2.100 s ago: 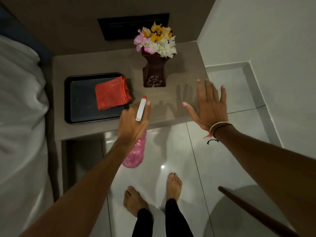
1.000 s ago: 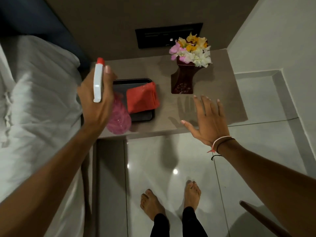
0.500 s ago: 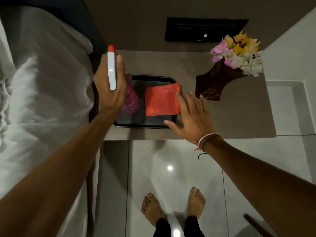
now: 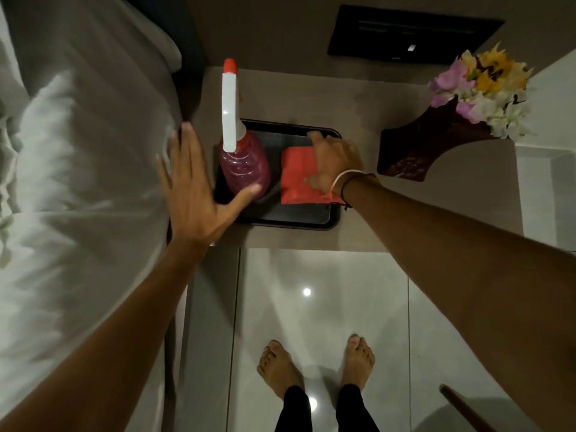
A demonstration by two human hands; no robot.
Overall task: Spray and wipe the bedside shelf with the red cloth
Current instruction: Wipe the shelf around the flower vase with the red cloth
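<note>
Two hands are over the bedside shelf. The left hand is spread wide, palm down, fingers splayed and holding nothing, thumb just beside the base of the pink spray bottle. That bottle stands upright at the left end of the black tray, white trigger head and red nozzle pointing away from us, free of any grip.

Over on the right, the right hand lies on the folded red cloth, which sits in the tray just right of the bottle. Fingers are curled over the cloth's far edge, thumb at the near side; whether it's actually pinched or only pressed, I cannot tell from here.

Now, handling. That cloth looks soft, light and limp, folded in layers, so I'd judge it will flop open if lifted by one corner. Best bet: gather the whole stack across its middle or along the folded edge. The tray looks smooth, so the cloth may slide before it lifts.

Watch the dark vase of flowers at the right end of the shelf, near that right wrist. It looks top-heavy and could tip on a wide wipe.
</note>
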